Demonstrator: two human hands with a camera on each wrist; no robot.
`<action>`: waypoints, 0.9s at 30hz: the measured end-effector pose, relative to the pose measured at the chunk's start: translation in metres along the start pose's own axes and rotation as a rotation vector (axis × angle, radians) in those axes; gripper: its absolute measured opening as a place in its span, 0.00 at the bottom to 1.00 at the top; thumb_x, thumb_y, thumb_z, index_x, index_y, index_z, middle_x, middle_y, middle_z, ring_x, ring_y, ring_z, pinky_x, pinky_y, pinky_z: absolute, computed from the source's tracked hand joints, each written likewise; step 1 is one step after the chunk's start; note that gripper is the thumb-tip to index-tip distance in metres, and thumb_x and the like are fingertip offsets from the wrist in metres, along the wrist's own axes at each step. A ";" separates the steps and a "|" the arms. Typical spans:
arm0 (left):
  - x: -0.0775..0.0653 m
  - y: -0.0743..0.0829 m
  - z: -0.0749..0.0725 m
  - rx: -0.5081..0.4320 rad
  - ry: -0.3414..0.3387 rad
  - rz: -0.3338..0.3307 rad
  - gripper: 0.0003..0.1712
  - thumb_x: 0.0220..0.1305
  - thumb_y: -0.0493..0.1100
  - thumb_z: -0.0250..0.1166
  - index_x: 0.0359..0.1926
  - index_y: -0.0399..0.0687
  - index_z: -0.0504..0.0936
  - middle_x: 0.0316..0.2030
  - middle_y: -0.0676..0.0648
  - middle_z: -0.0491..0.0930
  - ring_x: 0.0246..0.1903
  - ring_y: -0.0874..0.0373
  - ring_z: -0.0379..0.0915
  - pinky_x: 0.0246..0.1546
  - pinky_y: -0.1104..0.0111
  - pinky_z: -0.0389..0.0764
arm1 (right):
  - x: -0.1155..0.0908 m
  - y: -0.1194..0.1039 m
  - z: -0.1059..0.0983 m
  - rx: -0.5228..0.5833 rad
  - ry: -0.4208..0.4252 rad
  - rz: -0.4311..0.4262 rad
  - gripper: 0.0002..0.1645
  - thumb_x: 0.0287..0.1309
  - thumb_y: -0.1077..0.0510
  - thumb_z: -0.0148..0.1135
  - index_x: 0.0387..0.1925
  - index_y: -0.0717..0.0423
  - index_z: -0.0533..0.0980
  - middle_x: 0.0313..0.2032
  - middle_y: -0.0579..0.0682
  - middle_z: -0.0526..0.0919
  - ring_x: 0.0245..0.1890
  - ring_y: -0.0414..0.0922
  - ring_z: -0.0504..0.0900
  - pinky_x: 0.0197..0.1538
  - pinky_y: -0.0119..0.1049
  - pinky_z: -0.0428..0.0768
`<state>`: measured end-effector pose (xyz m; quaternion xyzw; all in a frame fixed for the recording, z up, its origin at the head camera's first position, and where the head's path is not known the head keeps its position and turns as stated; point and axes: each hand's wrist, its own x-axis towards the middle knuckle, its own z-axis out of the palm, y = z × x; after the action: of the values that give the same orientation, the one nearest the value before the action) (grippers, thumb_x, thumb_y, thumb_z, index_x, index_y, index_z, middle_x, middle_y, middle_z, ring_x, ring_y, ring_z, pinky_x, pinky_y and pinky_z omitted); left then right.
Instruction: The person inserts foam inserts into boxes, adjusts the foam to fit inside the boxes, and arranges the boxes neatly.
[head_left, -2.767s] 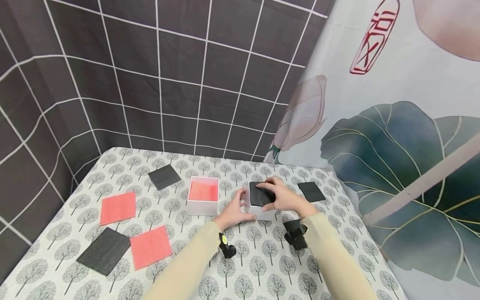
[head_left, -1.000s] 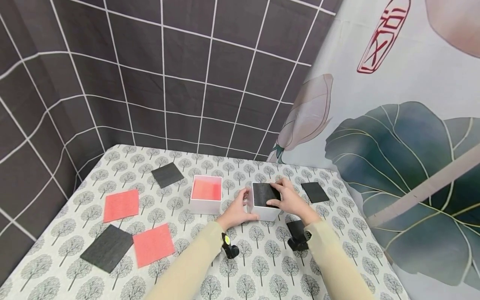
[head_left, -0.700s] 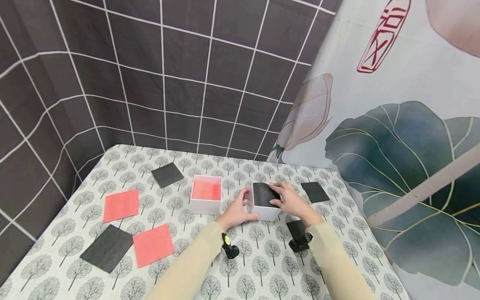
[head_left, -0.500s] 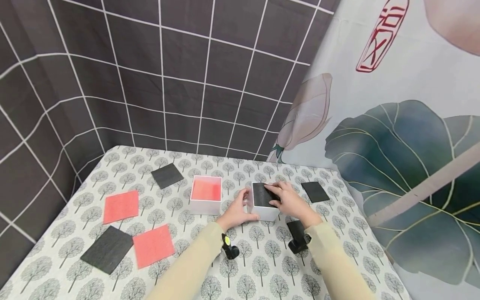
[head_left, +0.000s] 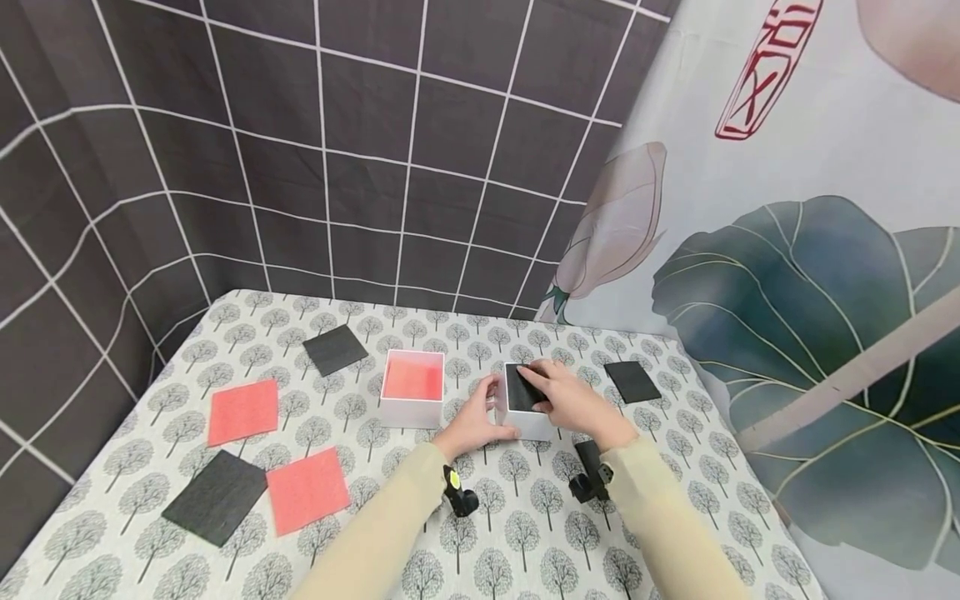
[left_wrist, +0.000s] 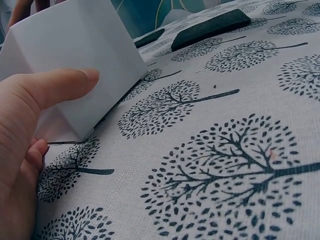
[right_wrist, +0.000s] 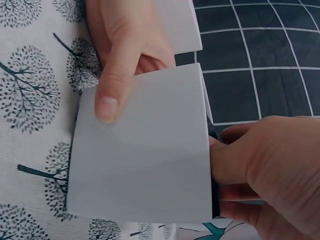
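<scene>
In the head view my left hand (head_left: 472, 423) grips a white box (head_left: 531, 427) at its left side. The left wrist view shows the thumb (left_wrist: 75, 84) lying along the near wall of the box. Over the same box's top is my right hand (head_left: 573, 404), its fingers and thumb on a black square sheet (head_left: 521, 387) that sits in the opening. A black edge (right_wrist: 216, 202) stands slightly past the rim in the right wrist view; the rest of the sheet there is hidden. Left of my hands stands a second white box (head_left: 411, 414) with a red square (head_left: 412, 379) inside.
Two red squares (head_left: 242, 412) and two black squares (head_left: 216, 497) lie on the left of the tree-print cloth (head_left: 517, 542). Another black square (head_left: 632, 381) lies right of the box, and one (head_left: 588, 458) is partly under my right wrist. A dark grid curtain (head_left: 360, 192) hangs behind.
My right hand has shifted left over the box, and the black sheet sits lower in the opening than in the earliest frame. My left hand keeps its place on the box.
</scene>
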<state>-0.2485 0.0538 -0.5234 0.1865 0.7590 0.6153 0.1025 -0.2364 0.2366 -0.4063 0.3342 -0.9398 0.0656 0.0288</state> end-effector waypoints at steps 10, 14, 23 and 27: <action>0.001 -0.001 -0.001 -0.011 -0.001 0.016 0.62 0.38 0.49 0.78 0.70 0.47 0.49 0.65 0.40 0.59 0.59 0.43 0.63 0.60 0.58 0.67 | 0.007 -0.002 -0.004 0.024 -0.068 0.023 0.38 0.48 0.66 0.66 0.63 0.61 0.66 0.59 0.59 0.67 0.52 0.55 0.68 0.55 0.48 0.74; 0.001 -0.001 -0.001 -0.003 -0.001 0.014 0.62 0.38 0.50 0.78 0.70 0.47 0.48 0.65 0.39 0.59 0.59 0.43 0.63 0.60 0.58 0.67 | 0.009 -0.004 -0.006 0.014 -0.096 0.041 0.37 0.47 0.65 0.67 0.62 0.62 0.67 0.58 0.59 0.68 0.52 0.55 0.68 0.54 0.49 0.74; 0.001 -0.001 0.000 -0.005 0.004 0.024 0.62 0.38 0.48 0.78 0.70 0.46 0.49 0.64 0.39 0.60 0.59 0.44 0.63 0.60 0.60 0.67 | 0.012 -0.007 -0.007 0.015 -0.132 0.059 0.35 0.48 0.65 0.67 0.61 0.61 0.69 0.56 0.56 0.69 0.48 0.54 0.69 0.50 0.46 0.76; 0.000 0.000 0.000 -0.005 0.003 0.017 0.62 0.37 0.48 0.78 0.70 0.46 0.49 0.64 0.39 0.60 0.59 0.43 0.63 0.60 0.59 0.67 | 0.014 -0.005 -0.005 0.024 -0.144 0.063 0.36 0.47 0.65 0.68 0.61 0.60 0.69 0.55 0.56 0.70 0.46 0.54 0.69 0.48 0.46 0.76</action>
<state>-0.2491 0.0537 -0.5232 0.1917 0.7561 0.6183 0.0965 -0.2437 0.2247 -0.3990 0.3085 -0.9487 0.0536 -0.0448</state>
